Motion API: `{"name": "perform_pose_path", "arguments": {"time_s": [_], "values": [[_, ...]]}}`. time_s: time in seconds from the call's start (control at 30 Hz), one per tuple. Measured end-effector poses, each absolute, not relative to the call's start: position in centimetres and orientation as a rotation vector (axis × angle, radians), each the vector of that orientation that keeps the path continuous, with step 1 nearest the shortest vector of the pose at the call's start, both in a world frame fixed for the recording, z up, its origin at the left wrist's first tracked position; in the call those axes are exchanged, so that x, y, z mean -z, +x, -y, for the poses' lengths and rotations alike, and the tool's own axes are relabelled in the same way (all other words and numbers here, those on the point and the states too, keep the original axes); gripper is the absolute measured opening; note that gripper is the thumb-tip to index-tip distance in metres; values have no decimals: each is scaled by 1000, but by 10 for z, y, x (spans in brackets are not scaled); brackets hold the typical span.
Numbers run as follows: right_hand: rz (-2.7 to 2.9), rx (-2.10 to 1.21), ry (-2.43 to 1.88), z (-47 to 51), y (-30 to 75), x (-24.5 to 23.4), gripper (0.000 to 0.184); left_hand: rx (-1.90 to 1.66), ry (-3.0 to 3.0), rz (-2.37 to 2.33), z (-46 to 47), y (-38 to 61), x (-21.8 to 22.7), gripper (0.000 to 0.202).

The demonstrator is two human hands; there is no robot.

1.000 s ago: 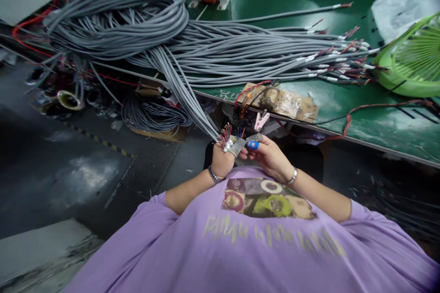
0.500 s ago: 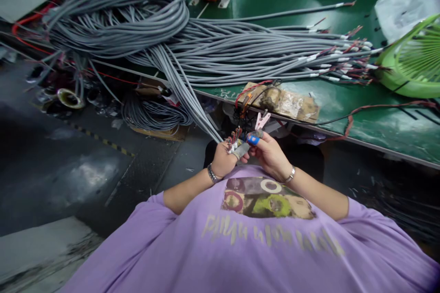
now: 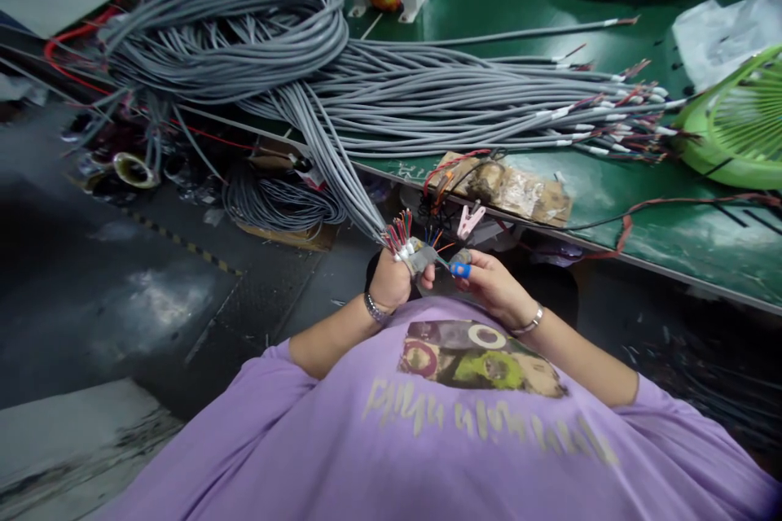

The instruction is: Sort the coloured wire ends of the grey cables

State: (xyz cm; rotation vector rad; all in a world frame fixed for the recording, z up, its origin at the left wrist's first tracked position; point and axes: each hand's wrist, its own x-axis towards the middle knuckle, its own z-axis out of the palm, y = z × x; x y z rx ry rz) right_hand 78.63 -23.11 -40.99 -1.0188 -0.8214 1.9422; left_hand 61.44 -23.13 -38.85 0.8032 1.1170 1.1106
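My left hand (image 3: 394, 278) is closed round the ends of several grey cables (image 3: 366, 212), which run down to it from the bench. Red, blue and orange wire ends (image 3: 400, 229) fan out above its fingers, and grey tape wraps its thumb. To its right, my right hand (image 3: 489, 283) pinches a thin wire (image 3: 442, 262) coming out of the bunch; blue tape and a grey wrap cover its fingertips. Just above the right hand, a pink clip (image 3: 470, 221) sits at the bench edge.
A thick coil of grey cable (image 3: 226, 41) and a long row of cables (image 3: 428, 98) lie on the green bench (image 3: 690, 232). A green fan (image 3: 739, 118) stands at the right. Taped cardboard (image 3: 519, 191) lies along the edge. Another cable coil (image 3: 278, 199) sits in a box below.
My right hand has moved right, away from the left, drawing a wire out sideways. The coloured wire ends in the left hand now stand more spread. The view has shifted slightly.
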Motion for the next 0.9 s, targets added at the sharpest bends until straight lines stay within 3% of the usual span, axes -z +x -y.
{"name": "perform_pose_path", "arguments": {"time_s": [0.1,0.33,0.9], "values": [[710,-1982,-1021,221,796,412,33,-931,824,-1016,225,606,386,44],[591,-1907,-987,184,794,402,60,-693,883,-874,209,606,377,38],[413,-1849,-895,179,767,398,52,-636,848,-896,199,616,381,32]]}}
